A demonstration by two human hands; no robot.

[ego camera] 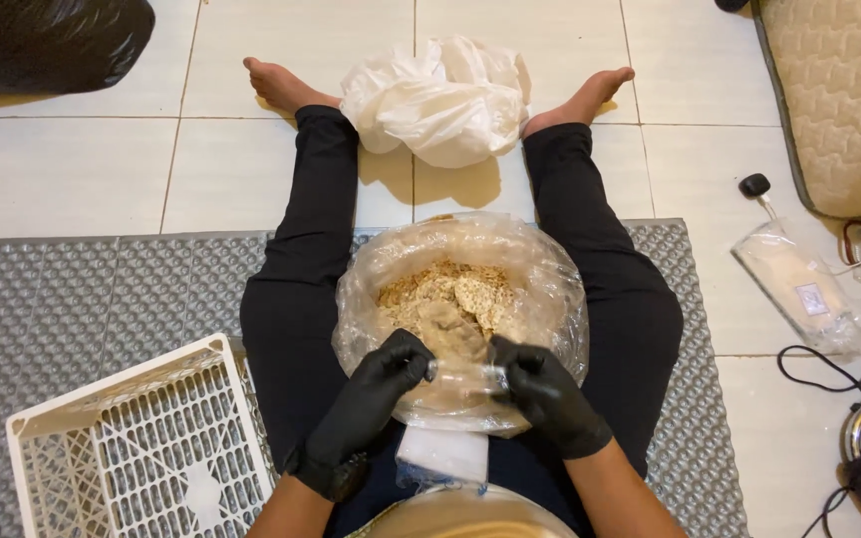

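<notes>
Fingertips of your gloved left hand (376,384) and right hand (540,389) pinch the two ends of a small clear plastic piece (465,376), stretched between them. Just beyond lies a clear bag of tan crumbly mix (455,299). Left of your fingers sits a white crate (137,448); far ahead, a white bag (440,100).

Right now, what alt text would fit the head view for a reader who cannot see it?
Two black-gloved hands, left hand and right hand, pinch a small clear bag over a large plastic-lined bowl of tan crumbly mix, between the seated person's outstretched legs. A white crate sits to the left.
</notes>
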